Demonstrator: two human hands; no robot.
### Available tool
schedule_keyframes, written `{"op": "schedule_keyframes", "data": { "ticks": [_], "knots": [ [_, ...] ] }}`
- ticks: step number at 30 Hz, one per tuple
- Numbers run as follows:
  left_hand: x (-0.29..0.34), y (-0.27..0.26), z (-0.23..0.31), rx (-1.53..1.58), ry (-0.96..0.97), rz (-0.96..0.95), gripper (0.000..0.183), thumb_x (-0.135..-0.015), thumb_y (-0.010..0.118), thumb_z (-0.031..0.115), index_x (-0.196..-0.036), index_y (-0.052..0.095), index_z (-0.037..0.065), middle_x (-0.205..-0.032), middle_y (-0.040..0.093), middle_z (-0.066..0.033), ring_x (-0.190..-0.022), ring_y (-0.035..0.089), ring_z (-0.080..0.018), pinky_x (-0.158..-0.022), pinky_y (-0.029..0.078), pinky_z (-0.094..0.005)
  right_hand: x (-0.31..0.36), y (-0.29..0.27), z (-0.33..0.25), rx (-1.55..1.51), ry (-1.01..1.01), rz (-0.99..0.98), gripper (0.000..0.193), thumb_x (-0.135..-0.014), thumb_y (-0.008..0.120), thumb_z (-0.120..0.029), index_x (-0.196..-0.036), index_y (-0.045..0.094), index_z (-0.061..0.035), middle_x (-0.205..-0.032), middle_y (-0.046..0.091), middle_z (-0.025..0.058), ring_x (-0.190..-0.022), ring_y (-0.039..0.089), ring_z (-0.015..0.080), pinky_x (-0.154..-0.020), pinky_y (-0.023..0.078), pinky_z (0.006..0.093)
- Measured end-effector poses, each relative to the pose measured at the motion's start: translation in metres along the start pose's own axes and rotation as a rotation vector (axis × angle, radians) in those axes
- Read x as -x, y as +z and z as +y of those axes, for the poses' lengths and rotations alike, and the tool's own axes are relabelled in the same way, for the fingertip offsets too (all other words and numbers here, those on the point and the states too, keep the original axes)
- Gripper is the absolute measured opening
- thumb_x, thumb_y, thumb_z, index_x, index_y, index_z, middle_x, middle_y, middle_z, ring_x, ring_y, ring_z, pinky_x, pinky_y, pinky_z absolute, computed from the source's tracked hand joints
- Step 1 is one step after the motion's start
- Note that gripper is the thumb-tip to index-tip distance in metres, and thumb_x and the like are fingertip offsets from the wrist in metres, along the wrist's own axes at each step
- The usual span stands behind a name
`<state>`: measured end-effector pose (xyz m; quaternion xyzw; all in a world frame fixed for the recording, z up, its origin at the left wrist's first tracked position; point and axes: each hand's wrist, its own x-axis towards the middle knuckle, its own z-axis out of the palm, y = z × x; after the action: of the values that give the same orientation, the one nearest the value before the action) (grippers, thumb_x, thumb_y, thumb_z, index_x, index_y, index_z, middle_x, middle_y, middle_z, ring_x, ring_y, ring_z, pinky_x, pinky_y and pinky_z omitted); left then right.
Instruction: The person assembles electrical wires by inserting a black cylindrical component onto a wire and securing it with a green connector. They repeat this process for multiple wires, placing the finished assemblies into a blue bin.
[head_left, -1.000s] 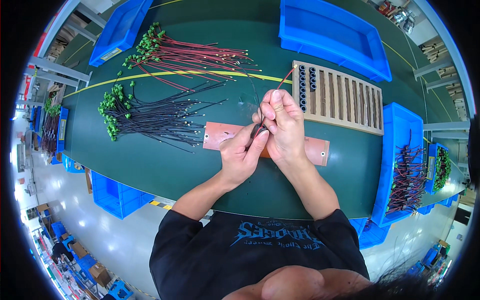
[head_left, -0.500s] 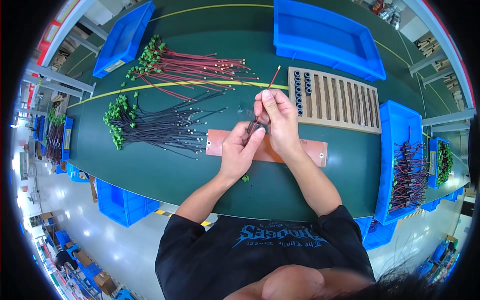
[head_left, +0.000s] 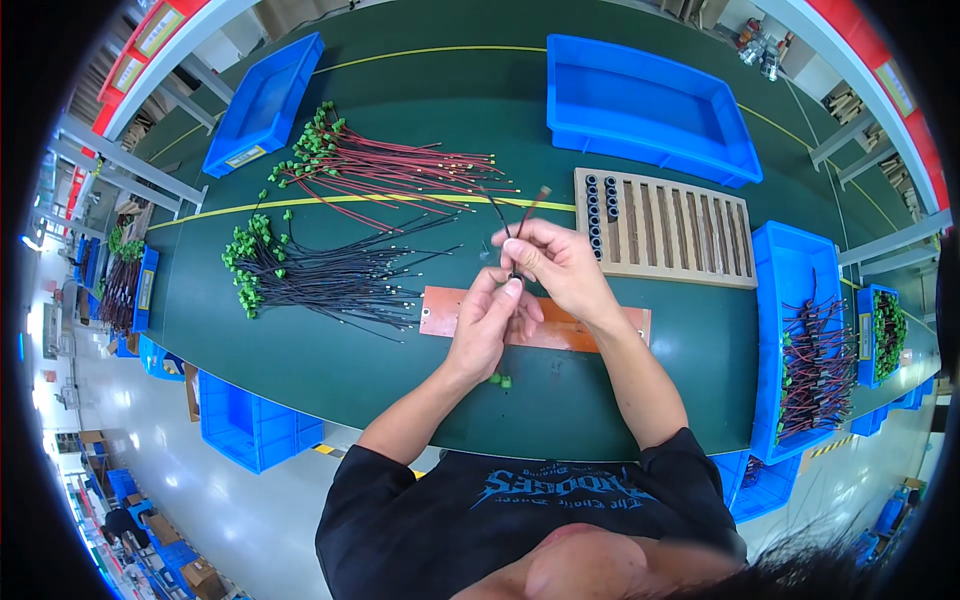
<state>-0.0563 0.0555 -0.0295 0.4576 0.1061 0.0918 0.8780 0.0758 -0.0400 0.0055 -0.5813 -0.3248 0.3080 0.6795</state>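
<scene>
My left hand (head_left: 488, 325) is closed in a pinch around a small black ring (head_left: 516, 279), mostly covered by its fingers. Just above it, my right hand (head_left: 562, 262) pinches a red wire (head_left: 532, 212) and a black wire (head_left: 497, 208). Their free ends spread apart above the fingertips in a V. Below my left hand, green connectors (head_left: 502, 381) show near the table's front; whether they belong to these wires I cannot tell. Under both hands lies an orange-brown board (head_left: 600, 325).
Red wires (head_left: 400, 165) and black wires (head_left: 330, 275) with green connectors lie in bundles at left. A slotted wooden rack (head_left: 680, 230) holds several black rings (head_left: 595, 215). Blue bins stand at far left (head_left: 265, 105), far right (head_left: 650, 110) and right, the right one (head_left: 765, 340) holding finished-looking wire sets.
Earlier only the red wire stood up from my right fingers; now a black wire sticks up beside it. My left fingers have shifted around the ring, and the view has moved slightly.
</scene>
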Motion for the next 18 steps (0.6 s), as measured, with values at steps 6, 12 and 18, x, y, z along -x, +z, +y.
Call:
{"op": "schedule_keyframes", "data": {
  "ticks": [6,12,18],
  "knots": [
    [0.004,-0.003,0.003,-0.017,-0.042,-0.063,0.03,-0.111,0.051,0.027,-0.133,0.055,0.006,-0.084,0.06,-0.0017,-0.057,0.04,-0.0035,-0.052,0.03,-0.0203,0.002,-0.002,-0.016,-0.234,0.062,0.082,0.023,-0.107,0.06,-0.015,-0.115,0.071,0.004,-0.087,0.067,0.0029,-0.067,0.051,0.0032,-0.06,0.045,0.0217],
    [0.011,0.004,-0.004,-0.114,-0.124,-0.099,0.032,-0.112,0.05,0.028,-0.134,0.055,0.005,-0.083,0.056,0.0003,-0.058,0.037,-0.0031,-0.052,0.029,-0.0207,-0.001,-0.01,-0.019,-0.288,0.062,0.225,0.025,-0.107,0.06,-0.018,-0.113,0.072,0.0031,-0.078,0.065,0.0024,-0.058,0.045,0.003,-0.05,0.034,0.0193],
    [0.011,0.006,-0.004,-0.107,-0.125,-0.118,0.031,-0.113,0.047,0.025,-0.135,0.054,0.004,-0.085,0.057,-0.001,-0.057,0.037,-0.0034,-0.051,0.029,-0.0205,-0.002,-0.015,-0.014,-0.29,0.052,0.196,0.027,-0.109,0.058,-0.024,-0.104,0.07,-0.0002,-0.08,0.066,0.0042,-0.054,0.043,0.003,-0.046,0.031,0.0197]
  ]
}}
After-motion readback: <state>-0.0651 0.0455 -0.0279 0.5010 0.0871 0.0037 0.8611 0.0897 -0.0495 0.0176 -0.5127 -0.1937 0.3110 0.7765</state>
